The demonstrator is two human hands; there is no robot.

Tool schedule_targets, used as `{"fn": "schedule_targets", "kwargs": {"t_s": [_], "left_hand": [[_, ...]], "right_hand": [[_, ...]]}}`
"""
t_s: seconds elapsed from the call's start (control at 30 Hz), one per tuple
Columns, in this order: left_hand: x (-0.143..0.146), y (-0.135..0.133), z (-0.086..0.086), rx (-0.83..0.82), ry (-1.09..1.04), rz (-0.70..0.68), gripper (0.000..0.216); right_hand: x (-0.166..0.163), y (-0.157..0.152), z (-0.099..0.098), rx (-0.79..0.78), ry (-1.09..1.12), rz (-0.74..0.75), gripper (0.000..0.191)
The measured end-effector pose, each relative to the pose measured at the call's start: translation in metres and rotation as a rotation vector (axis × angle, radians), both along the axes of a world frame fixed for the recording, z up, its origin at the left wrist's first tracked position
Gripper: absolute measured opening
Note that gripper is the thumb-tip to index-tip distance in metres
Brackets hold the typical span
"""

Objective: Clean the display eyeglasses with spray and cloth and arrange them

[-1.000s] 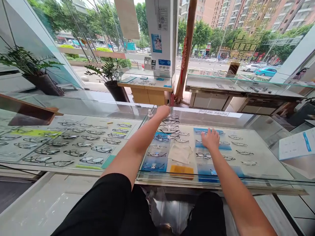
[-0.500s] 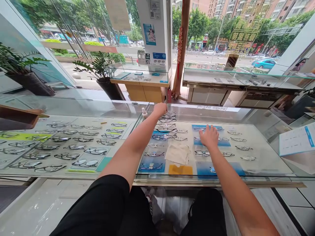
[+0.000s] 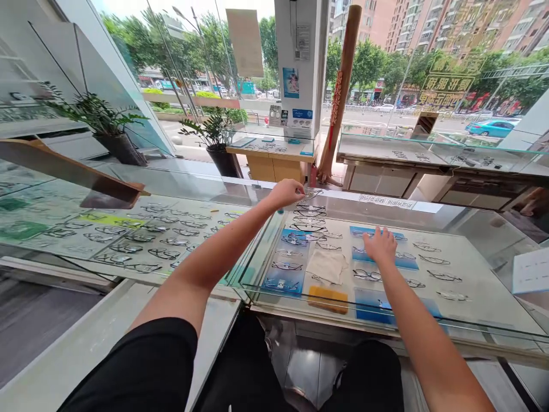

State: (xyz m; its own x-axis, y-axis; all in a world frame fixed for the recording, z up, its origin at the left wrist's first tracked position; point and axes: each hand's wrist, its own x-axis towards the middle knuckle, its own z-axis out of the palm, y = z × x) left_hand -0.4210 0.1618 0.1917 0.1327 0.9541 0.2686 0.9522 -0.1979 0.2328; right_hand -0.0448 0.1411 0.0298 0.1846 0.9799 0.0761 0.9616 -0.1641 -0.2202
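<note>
Over the far edge of the glass counter (image 3: 484, 269), my left hand (image 3: 288, 193) pinches a pair of thin-framed eyeglasses (image 3: 314, 195). Just in front of it, several eyeglasses (image 3: 309, 212) lie in a column. My right hand (image 3: 381, 246) rests with spread fingers on the glass, above a blue display card (image 3: 409, 261) with frames on it. Between the two arms lie a beige cloth (image 3: 328, 266) and a yellow-orange cloth (image 3: 328, 299).
To the left, another glass case (image 3: 128, 171) holds rows of eyeglasses, with a brown wooden piece (image 3: 86, 169) above it. A white card (image 3: 532, 272) stands at the right. Potted plants (image 3: 225, 162) and more display cases (image 3: 270, 150) stand by the window.
My left hand has come up at the counter's far edge, and eyeglasses now show in its fingers. My view has turned left; my right hand stays on the glass.
</note>
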Motion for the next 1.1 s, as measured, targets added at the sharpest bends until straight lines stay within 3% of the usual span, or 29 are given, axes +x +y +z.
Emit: {"fn": "schedule_targets", "kwargs": {"t_s": [0.13, 0.3, 0.4, 0.53, 0.67, 0.83, 0.97, 1.1], "left_hand": [[-0.036, -0.104, 0.022, -0.104, -0.059, -0.149, 0.031], [-0.084, -0.235, 0.032, -0.407, 0.018, -0.088, 0.026], [-0.123, -0.291, 0.019, -0.627, 0.047, 0.008, 0.022], [-0.179, -0.338, -0.022, -0.809, 0.040, 0.133, 0.016], [-0.216, -0.353, -0.079, -0.940, 0.120, 0.208, 0.012], [-0.230, -0.337, -0.139, -0.780, 0.231, 0.316, 0.018], [-0.232, -0.304, -0.170, -0.571, 0.266, 0.376, 0.024], [-0.234, -0.258, -0.186, -0.418, 0.269, 0.373, 0.028]], "right_hand": [[0.006, 0.002, -0.003, 0.019, -0.002, 0.009, 0.083], [0.011, 0.002, -0.004, 0.019, 0.027, 0.019, 0.084], [0.013, 0.000, -0.002, 0.016, 0.043, 0.014, 0.083], [0.015, -0.001, 0.000, -0.010, 0.063, 0.024, 0.082], [0.016, -0.002, 0.000, -0.011, 0.071, 0.026, 0.083], [0.014, -0.009, 0.005, -0.025, 0.060, 0.028, 0.085], [0.013, -0.009, 0.007, -0.027, 0.039, 0.005, 0.086], [0.014, -0.003, 0.003, -0.006, 0.026, -0.010, 0.087]]}}
